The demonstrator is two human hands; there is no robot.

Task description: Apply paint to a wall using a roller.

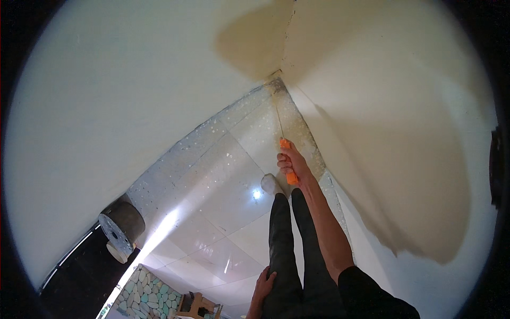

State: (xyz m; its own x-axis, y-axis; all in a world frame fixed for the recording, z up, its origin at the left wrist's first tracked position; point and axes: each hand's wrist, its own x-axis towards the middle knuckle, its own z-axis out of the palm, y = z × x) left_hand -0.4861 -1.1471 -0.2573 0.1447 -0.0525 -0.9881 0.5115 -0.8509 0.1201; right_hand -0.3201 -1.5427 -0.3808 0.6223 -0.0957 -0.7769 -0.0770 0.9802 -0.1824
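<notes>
My right hand (pixel 289 162) is closed round the orange handle (pixel 285 143) of a tool with a long, thin metal shaft. The shaft (pixel 279 117) points away from me toward the corner where two walls meet the floor. What sits at its far end is too small to tell. Lower down, my left hand (pixel 263 286) rests against my left thigh, holding nothing, its fingers lying on the dark trouser leg (pixel 281 239). A pale-covered foot (pixel 271 184) stands on the tiles just left of the tool's handle.
Cream walls (pixel 133 80) rise on both sides. Pale paint specks dot the tiled floor (pixel 223 175). A grey, bucket-like cylinder (pixel 122 226) lies by the left wall, beside a dark opening (pixel 77 276). Behind are pebble-patterned flooring (pixel 146 295) and a brown cardboard box (pixel 201 305).
</notes>
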